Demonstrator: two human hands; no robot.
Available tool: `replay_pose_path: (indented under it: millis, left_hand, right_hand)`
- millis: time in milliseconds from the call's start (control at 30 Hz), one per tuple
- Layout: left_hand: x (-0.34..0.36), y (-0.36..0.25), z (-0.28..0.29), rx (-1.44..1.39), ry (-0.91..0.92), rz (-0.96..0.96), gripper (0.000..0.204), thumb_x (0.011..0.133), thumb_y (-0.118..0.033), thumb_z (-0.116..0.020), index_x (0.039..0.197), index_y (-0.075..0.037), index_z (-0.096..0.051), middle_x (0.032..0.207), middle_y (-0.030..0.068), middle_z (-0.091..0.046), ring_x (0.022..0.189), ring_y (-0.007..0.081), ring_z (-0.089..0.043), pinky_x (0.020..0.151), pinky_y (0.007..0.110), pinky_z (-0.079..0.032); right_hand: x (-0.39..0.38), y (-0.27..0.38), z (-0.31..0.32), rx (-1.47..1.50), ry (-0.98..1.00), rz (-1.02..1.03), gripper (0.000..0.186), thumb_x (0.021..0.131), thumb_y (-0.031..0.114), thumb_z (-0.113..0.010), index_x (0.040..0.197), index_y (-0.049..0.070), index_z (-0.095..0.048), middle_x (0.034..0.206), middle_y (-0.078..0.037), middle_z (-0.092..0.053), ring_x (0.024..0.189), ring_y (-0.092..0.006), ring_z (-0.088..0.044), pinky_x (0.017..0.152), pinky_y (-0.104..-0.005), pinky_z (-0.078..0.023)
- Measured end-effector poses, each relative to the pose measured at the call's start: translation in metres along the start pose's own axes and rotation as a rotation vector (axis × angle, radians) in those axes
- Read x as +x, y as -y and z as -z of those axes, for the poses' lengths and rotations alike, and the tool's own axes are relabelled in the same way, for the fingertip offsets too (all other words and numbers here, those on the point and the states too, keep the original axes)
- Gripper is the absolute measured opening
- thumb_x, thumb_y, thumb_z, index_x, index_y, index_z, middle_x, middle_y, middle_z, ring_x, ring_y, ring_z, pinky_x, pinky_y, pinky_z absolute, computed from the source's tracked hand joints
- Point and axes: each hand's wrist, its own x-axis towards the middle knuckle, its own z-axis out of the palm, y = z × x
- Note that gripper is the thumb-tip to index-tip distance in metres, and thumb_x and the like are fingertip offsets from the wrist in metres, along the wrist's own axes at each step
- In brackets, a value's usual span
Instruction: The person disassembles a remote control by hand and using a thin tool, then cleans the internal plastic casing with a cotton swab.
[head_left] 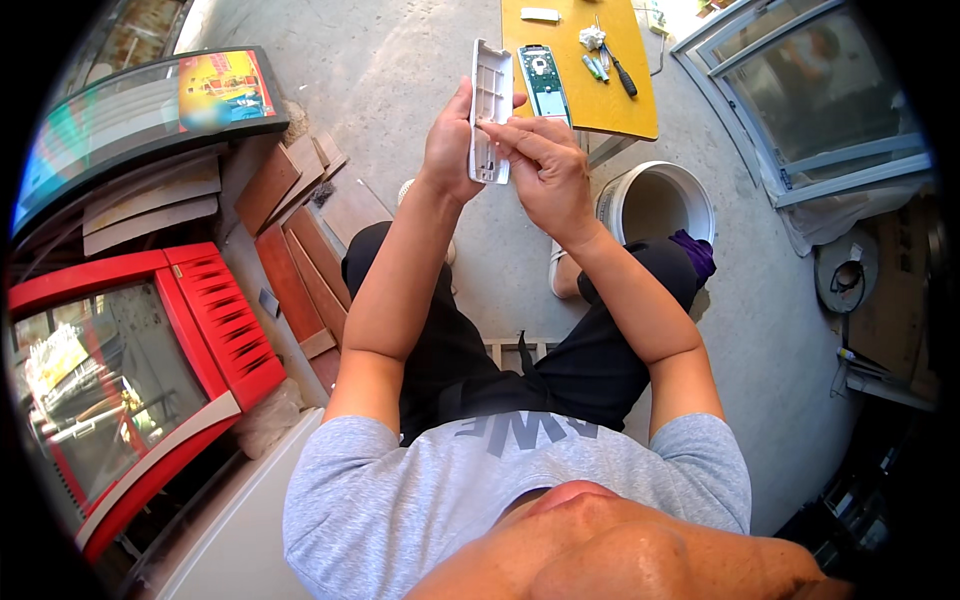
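Note:
My left hand (pixel 448 150) grips a long white plastic shell (pixel 492 85), its ribbed hollow inside showing, like half of a remote control's casing. Thumb and fingers of my right hand (pixel 552 180) are pinched together at the shell's inner side, near its middle. Whatever sits between those fingertips is hidden. Just beyond, on a yellow table (pixel 635 118), lies an opened remote control half with a green circuit board (pixel 543 85). Right of it are small batteries (pixel 596 68), a black-handled screwdriver (pixel 625 78) and a crumpled white tissue (pixel 592 38). A small white cover (pixel 540 15) lies farther back.
A white bucket (pixel 608 205) stands by my right knee, below the table's corner. Wooden boards (pixel 290 275) and a red-framed glass cabinet (pixel 215 320) are on the left. A metal-framed window (pixel 850 165) leans at the right, near a coil of cable (pixel 848 275).

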Motion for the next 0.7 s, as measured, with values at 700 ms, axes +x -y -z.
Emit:
replay_pose_path:
  millis: [700]
  left_hand:
    - [-0.003, -0.008, -0.002, 0.214, -0.004, -0.027, 0.06, 0.111, -0.052, -0.027, 0.12, -0.003, -0.062, 0.1, 0.0048, -0.064, 0.079, 0.0118, -0.058, 0.062, 0.025, -0.05]
  right_hand:
    - [0.008, 0.006, 0.01, -0.076, -0.017, 0.03, 0.04, 0.083, -0.003, -0.067, 0.114, 0.019, -0.079, 0.098, -0.001, -0.072, 0.09, -0.0244, -0.063, 0.082, -0.0344, -0.051]
